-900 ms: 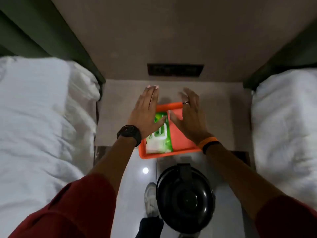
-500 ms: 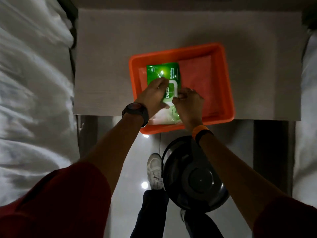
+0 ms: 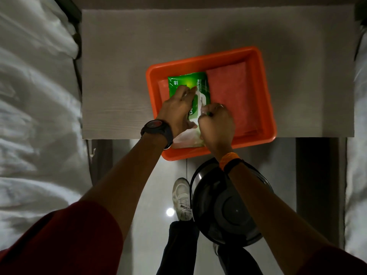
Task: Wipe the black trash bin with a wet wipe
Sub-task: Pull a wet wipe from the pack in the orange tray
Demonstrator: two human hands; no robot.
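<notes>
My left hand (image 3: 178,108) presses flat, fingers spread, on the soft pack (image 3: 187,84) in the tray (image 3: 266,108); my right (image 3: 216,122) seems to pinch its flap. The bin (image 3: 224,211) stands below.

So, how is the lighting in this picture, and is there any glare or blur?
Head view: dim overall; a bright glare spot on the glossy floor; the green wipes pack shines slightly; white bedding at the left edge is smeared; black bin is very dark.
</notes>
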